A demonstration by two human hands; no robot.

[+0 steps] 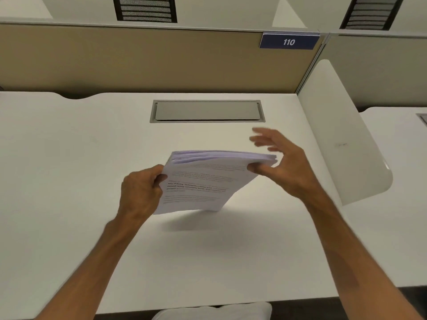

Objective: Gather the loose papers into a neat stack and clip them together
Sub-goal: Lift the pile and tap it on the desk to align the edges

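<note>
1. The left hand [142,192] is closed around the near left edge of the stack of papers [203,181], thumb on the printed top sheet, the other fingers hidden beneath. It carries the weight.
2. The stack is held up off the white desk [69,158], tilted, far edge raised and near corner dipping toward the surface where its shadow falls. Its long axis runs roughly from the person toward the partition, leaning to the right. The far edge looks fanned, sheets not yet flush.
3. The right hand [284,162] sits at the far right corner: thumb pressed on the top sheet, fingers spread wide and blurred beyond the edge, so not gripping.
4. Both hands touch the stack, on opposite sides across its short axis. I'd judge squaring comes next: tapping an edge on the desk.
5. No clip is in view anywhere on the desk.
</note>
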